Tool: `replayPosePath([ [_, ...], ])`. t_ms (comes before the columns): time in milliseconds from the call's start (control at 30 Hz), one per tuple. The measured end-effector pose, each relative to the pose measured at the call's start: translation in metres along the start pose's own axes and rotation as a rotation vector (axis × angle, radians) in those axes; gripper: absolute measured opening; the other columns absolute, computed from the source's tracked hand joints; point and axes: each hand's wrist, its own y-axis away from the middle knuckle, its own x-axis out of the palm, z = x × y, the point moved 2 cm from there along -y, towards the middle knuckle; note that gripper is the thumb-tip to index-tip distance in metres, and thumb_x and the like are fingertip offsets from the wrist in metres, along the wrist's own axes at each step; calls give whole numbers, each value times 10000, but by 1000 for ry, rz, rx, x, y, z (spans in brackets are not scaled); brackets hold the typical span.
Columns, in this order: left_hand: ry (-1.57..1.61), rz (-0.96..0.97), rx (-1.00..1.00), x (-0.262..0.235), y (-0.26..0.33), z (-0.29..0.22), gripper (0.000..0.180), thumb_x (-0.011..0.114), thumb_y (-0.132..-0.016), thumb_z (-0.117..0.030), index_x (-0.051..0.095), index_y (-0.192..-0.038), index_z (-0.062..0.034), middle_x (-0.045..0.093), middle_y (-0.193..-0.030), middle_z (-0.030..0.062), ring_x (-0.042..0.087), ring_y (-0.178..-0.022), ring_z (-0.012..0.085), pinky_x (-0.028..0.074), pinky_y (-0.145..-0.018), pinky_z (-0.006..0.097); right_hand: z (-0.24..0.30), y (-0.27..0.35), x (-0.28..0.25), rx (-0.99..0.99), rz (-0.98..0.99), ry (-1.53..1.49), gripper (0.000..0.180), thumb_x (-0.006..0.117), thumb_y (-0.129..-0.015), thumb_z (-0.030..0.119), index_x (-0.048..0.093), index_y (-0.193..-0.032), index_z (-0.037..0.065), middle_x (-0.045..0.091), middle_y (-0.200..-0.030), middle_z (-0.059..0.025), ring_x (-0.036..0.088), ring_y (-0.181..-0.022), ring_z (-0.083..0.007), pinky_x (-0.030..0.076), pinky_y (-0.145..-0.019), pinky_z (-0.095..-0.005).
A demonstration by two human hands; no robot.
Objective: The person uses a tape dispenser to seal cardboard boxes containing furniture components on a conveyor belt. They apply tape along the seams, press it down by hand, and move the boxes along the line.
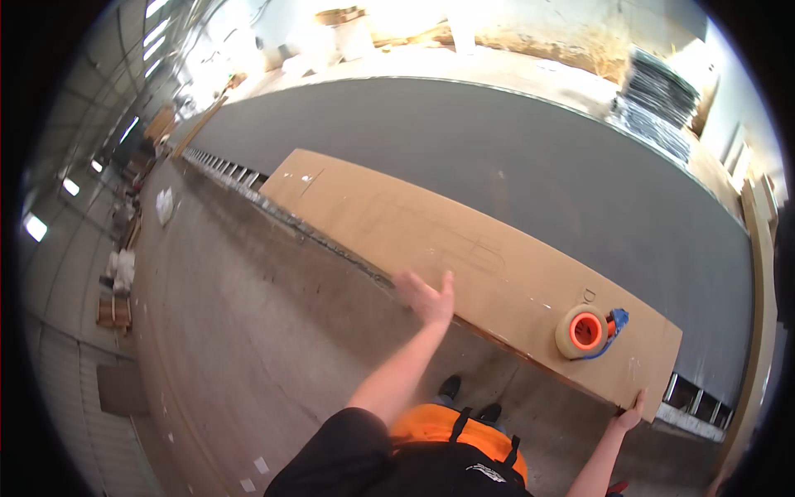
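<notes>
A long, flat brown cardboard box [389, 219] lies at a slant along the near edge of a grey conveyor belt. My left hand [426, 300], slightly blurred, is at the middle of the box's near edge, thumb and fingers apart, holding nothing. At the near right corner, my right hand [633, 411] grips the box's edge; some of its fingers are hidden. On top of the box, toward its right end, sits a tape dispenser [617, 320] with a blue frame, carrying a wide roll of tape [571, 333] on an orange hub. Faint pencil-like marks show on the cardboard.
The grey belt [497, 149] runs from far left to near right, with metal rollers [700, 402] exposed at its near side. Beyond it stands a stack of dark, plastic-wrapped sheets [658, 95]. A wooden beam [755, 298] borders the right end. Concrete floor [240, 315] lies left.
</notes>
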Motion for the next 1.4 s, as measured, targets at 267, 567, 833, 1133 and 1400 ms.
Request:
replayPosePath([
  [267, 182, -100, -198, 13, -54, 30, 1089, 638, -890, -515, -7, -1522, 96, -49, -1597, 311, 13, -1497, 437, 110, -1222, 469, 12, 34, 46, 16, -66, 40, 475, 550, -994, 363, 534, -1361, 63, 605, -1314, -65, 590, -1167, -214, 486, -960, -360],
  [567, 137, 57, -4, 16, -147, 21, 817, 616, -901, -507, 311, -1531, -86, -8, -1591, 317, 91, -1472, 478, 196, -1185, 530, -41, 108, 38, -40, -157, 47, 580, 545, -972, 462, 484, -1414, 91, 578, -1351, -77, 593, -1159, -236, 501, -925, -375],
  [833, -4, 221, 222, 37, -277, 45, 734, 572, -909, -512, 373, -1514, -146, 77, -1586, 307, 179, -1437, 509, 221, -1182, 525, -145, 363, 182, -276, -270, 241, 717, 495, -981, 503, 386, -1467, -12, 484, -1432, -153, 485, -1291, -290, 405, -1055, -409],
  [1133, 167, 345, 417, 1, -225, 75, 676, 546, -943, -447, 370, -1502, -110, 181, -1590, 252, 255, -1424, 463, 211, -1164, 562, -202, 447, 197, -24, -366, 186, 690, 561, -940, 560, 459, -1439, 95, 565, -1341, -58, 579, -1144, -220, 488, -888, -362],
  [1400, 482, 575, 419, -79, -196, 138, 681, 708, -866, -259, 414, -1395, 52, 535, -1328, 247, 526, -1219, 384, 404, -1056, 441, -121, 482, 242, 179, 581, 1668, 403, 729, -795, 451, 748, -967, 87, 735, -901, -127, 709, -883, -271, 550, -790, -393],
])
